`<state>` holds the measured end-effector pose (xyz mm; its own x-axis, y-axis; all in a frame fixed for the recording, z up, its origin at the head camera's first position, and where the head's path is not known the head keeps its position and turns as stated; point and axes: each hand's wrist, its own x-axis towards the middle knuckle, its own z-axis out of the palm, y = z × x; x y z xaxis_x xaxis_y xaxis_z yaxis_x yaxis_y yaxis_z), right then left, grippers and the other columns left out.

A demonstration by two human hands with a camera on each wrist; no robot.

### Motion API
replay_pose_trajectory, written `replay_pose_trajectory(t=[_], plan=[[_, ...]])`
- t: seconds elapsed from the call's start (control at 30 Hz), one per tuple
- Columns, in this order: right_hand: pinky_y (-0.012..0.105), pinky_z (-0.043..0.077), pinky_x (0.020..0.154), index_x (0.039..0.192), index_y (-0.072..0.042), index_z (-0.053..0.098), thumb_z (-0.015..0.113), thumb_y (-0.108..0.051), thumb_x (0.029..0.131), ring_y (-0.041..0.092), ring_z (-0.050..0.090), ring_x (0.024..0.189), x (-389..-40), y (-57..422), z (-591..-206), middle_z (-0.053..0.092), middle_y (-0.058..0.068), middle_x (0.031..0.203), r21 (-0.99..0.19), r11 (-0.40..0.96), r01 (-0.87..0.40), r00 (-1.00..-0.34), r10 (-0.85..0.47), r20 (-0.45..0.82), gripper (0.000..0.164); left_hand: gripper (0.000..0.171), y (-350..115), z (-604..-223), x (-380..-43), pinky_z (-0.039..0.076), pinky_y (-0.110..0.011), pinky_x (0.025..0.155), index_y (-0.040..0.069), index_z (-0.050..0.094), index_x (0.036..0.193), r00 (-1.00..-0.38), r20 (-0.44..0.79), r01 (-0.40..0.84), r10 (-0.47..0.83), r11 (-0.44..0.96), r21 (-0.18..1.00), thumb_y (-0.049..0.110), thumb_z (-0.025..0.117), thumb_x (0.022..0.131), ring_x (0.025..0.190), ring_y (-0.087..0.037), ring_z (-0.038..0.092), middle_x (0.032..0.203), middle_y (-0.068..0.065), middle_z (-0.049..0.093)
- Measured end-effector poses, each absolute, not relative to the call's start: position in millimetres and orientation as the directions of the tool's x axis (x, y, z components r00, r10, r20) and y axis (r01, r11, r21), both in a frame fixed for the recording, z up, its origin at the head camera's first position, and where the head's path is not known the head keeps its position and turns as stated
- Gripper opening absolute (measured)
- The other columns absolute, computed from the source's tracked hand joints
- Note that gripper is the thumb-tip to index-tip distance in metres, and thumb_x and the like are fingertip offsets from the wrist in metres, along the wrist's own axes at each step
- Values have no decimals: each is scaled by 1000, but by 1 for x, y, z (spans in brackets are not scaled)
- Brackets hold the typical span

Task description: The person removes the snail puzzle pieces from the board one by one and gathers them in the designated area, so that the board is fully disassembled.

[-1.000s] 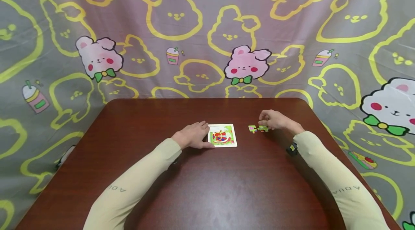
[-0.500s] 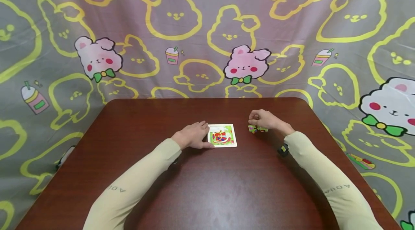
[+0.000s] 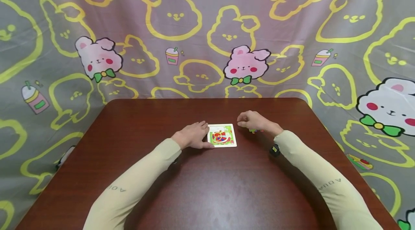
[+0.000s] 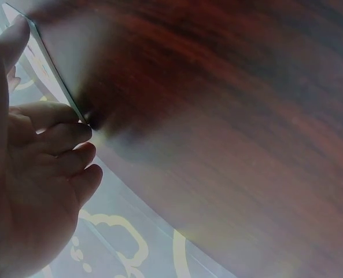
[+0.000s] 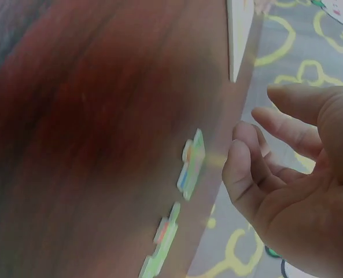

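A white-framed jigsaw puzzle board (image 3: 223,146) with a red, blue and green picture lies flat on the table. My left hand (image 3: 192,135) holds it by the left side, thumb at the near corner and fingers at the far part of that edge. In the left wrist view the thumb and fingers of the left hand (image 4: 38,156) span the board's thin edge (image 4: 58,81). Just right of the board hovers my right hand (image 3: 256,121), with loosely bent fingers and nothing between them. Two loose puzzle pieces (image 5: 193,165) lie below it, partly hidden in the head view.
The brown wooden table (image 3: 207,186) has rounded far corners. Behind it and along both sides hangs a grey curtain (image 3: 201,49) with cartoon animals. A dark device (image 3: 275,149) is strapped to the right wrist.
My right hand has moved left, from over the right-hand loose piece, past the other one, towards the board. Both pieces stay on the table. My left hand has not moved.
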<state>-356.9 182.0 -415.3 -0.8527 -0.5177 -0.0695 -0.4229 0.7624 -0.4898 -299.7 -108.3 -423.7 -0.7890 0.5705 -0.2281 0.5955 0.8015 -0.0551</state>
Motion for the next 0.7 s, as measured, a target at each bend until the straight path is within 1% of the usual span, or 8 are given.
replay_pose_trajectory(t=[0.03, 0.1, 0.2, 0.27, 0.33, 0.47, 0.7], plan=[[30, 50, 67, 112, -9, 69, 64, -24, 95, 12, 57, 68, -357, 179, -416, 69, 6, 100, -485, 758, -435, -847, -528, -65, 23, 94, -108, -424, -300, 24, -39, 123, 4, 38, 150, -790, -226, 595, 570, 802, -56, 73, 49, 88, 150, -29, 26, 159, -15, 33], [29, 49, 58, 112, -8, 69, 65, -23, 95, 12, 55, 59, -357, 174, -419, 69, 7, 95, -485, 748, -453, -834, -548, -66, 23, 93, -108, -424, -300, 25, -39, 123, 5, 38, 150, -791, -225, 594, 570, 802, -57, 73, 49, 88, 150, -29, 26, 158, -15, 34], [26, 45, 51, 111, -8, 69, 67, -21, 93, 10, 51, 53, -356, 166, -422, 67, 4, 87, -471, 732, -492, -811, -582, -59, 23, 93, -108, -425, -300, 25, -39, 123, 5, 39, 150, -789, -224, 596, 571, 801, -55, 73, 49, 87, 150, -29, 27, 158, -15, 34], [24, 43, 53, 109, -9, 70, 68, -21, 92, 9, 49, 55, -356, 161, -423, 65, 2, 83, -455, 728, -513, -800, -598, -55, 21, 93, -108, -425, -300, 26, -39, 122, 5, 39, 150, -789, -225, 596, 571, 801, -58, 73, 49, 87, 150, -29, 27, 158, -15, 34], [24, 41, 59, 107, -9, 71, 69, -20, 91, 9, 49, 62, -356, 157, -424, 62, 0, 81, -439, 722, -535, -789, -612, -46, 20, 93, -108, -425, -301, 26, -39, 122, 5, 39, 150, -789, -224, 597, 572, 800, -62, 74, 49, 87, 149, -29, 28, 158, -15, 35], [25, 39, 63, 105, -11, 71, 71, -19, 89, 12, 48, 71, -356, 152, -424, 58, -1, 78, -419, 723, -550, -783, -620, -43, 19, 93, -108, -424, -301, 27, -40, 122, 5, 40, 149, -791, -219, 595, 571, 802, -57, 74, 50, 87, 149, -29, 29, 157, -15, 36], [25, 40, 64, 109, -8, 70, 71, -19, 88, 13, 49, 73, -355, 148, -421, 58, 2, 79, -404, 713, -573, -762, -645, -58, 24, 95, -107, -423, -301, 27, -40, 122, 4, 38, 150, -798, -224, 583, 560, 811, -49, 74, 49, 87, 149, -29, 28, 158, -15, 35]])
